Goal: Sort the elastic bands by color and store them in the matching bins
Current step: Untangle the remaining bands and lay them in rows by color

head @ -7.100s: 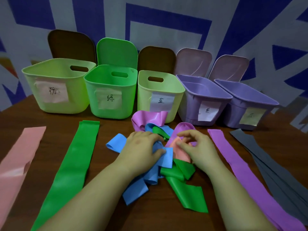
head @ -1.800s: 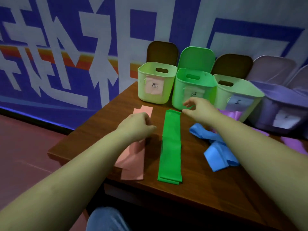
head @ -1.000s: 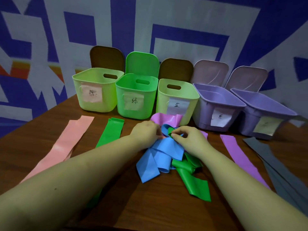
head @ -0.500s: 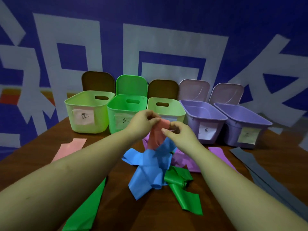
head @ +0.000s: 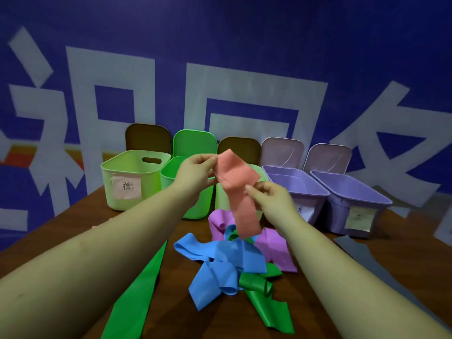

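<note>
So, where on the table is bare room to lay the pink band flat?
Bare wood lies in front of the leftmost bin, left of the flat green band. Another strip lies between the purple band and grey band. The middle heap is crowded.

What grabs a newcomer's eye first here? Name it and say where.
The pink band, held up mid-frame by the left hand and right hand above a tangled pile of blue bands. Behind it, the row of bins lines the table's far edge.
</note>
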Demonstrator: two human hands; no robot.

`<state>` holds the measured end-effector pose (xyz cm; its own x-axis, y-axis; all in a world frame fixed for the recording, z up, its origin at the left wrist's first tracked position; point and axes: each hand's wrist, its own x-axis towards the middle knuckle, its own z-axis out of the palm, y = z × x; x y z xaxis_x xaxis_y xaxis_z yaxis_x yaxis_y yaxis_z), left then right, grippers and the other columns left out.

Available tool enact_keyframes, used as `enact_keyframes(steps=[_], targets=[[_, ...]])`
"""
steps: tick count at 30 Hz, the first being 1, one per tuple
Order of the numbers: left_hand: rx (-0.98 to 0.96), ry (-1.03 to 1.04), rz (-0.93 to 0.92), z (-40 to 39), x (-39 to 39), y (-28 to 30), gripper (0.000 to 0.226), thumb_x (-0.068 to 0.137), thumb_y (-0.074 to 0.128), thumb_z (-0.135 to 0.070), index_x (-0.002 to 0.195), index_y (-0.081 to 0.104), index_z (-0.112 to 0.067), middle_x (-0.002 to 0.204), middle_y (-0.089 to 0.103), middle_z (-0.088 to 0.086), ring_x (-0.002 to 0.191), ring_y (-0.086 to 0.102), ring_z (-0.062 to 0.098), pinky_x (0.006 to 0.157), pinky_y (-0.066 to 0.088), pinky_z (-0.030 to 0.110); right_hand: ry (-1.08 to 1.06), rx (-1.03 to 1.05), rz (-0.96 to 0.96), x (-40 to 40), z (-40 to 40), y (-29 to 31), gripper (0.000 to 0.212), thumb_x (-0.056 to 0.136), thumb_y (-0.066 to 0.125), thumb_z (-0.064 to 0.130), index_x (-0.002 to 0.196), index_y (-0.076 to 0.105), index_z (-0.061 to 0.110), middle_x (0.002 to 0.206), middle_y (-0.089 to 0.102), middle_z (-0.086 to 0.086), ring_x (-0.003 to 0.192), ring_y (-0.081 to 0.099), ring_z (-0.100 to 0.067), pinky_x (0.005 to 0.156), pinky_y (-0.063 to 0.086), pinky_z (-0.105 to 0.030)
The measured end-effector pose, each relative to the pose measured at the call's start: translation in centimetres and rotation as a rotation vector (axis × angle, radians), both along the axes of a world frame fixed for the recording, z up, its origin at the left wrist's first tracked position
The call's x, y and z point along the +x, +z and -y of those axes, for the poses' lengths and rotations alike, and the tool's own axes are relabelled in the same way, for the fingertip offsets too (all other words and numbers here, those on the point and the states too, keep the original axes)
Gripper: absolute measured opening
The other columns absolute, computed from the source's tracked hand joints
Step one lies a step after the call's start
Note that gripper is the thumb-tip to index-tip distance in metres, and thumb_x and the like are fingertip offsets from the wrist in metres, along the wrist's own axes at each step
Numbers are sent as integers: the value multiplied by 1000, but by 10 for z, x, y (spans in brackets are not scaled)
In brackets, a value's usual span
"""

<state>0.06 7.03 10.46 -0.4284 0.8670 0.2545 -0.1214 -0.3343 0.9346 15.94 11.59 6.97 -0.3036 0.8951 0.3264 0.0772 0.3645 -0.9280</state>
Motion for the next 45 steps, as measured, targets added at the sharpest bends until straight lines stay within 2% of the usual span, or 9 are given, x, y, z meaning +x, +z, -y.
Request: enact_keyframes(steps=[6, 12, 16, 19, 25, 29, 33, 42, 45], targets=[[-85, 14, 105, 13, -8, -17, 8, 96, 50, -9, 103, 54, -7, 88, 61, 10, 69, 60, 15, 56, 55, 19, -94, 27, -76, -1, -3, 11, 12, 90, 62, 16, 81, 70, 17, 73, 64, 8, 72, 54, -10, 77, 45, -29], [-276, -193, -187, 35, -8, -45, 39, 89, 60, -10, 127, 49, -10, 88, 64, 11, 68, 60, 16, 61, 55, 24, -159, 225, 29, 2, 5, 26, 12, 93, 56, 12, 84, 64, 14, 79, 63, 3, 72, 56, -6, 64, 44, -12], [-351, -61, -594, 42, -4, -43, 53, 84, 67, -35, 131, 50, -17, 127, 50, 15, 112, 52, 22, 87, 42, 27, -100, 348, 178, 1, 15, 39, 9, 92, 59, 13, 88, 65, 17, 84, 67, -1, 78, 60, -12, 71, 48, -20], [-211, -16, -658, 41, -1, -29, 74, 80, 69, -41, 144, 34, -25, 147, 32, 3, 134, 33, 16, 107, 30, 32, -57, 444, 319, 4, 23, 51, 9, 91, 60, 15, 87, 66, 21, 84, 68, 1, 82, 63, -16, 75, 50, -27], [-1, -233, -589, 32, 18, 2, 23, 89, 62, -14, 110, 63, -3, 104, 68, 14, 93, 61, 18, 87, 49, 34, -56, 481, 308, 10, 36, 76, 8, 93, 59, 16, 91, 66, 18, 93, 69, -3, 90, 64, -18, 79, 52, -27], [12, -256, -602, 28, 28, 6, 30, 88, 64, -20, 104, 63, 5, 100, 65, 29, 81, 57, 21, 75, 46, 38, -22, 466, 380, 21, 42, 82, 7, 91, 62, 21, 97, 65, 22, 95, 67, 1, 89, 61, -13, 77, 51, -26], [24, -345, -575, 32, 37, 6, 7, 92, 59, -14, 91, 64, -10, 83, 66, 8, 73, 59, 13, 68, 47, 26, -76, 507, 431, 26, 43, 85, 5, 92, 61, 18, 91, 65, 20, 87, 64, 0, 81, 58, -15, 69, 47, -25], [-272, -376, -696, 48, 21, -36, 32, 89, 63, -37, 67, 57, -14, 50, 50, -4, 42, 41, 10, 45, 31, 19, -267, 274, 73, 50, 28, 99, 14, 92, 60, 22, 84, 66, 12, 87, 65, -14, 83, 61, -25, 83, 56, -48], [-350, -330, -694, 56, 3, -47, 34, 85, 63, -43, 81, 66, -9, 60, 56, 2, 45, 46, 12, 46, 35, 21, -362, 240, 93, 68, 17, 90, 14, 93, 58, 19, 94, 65, 7, 92, 63, -16, 85, 60, -25, 84, 55, -47]])
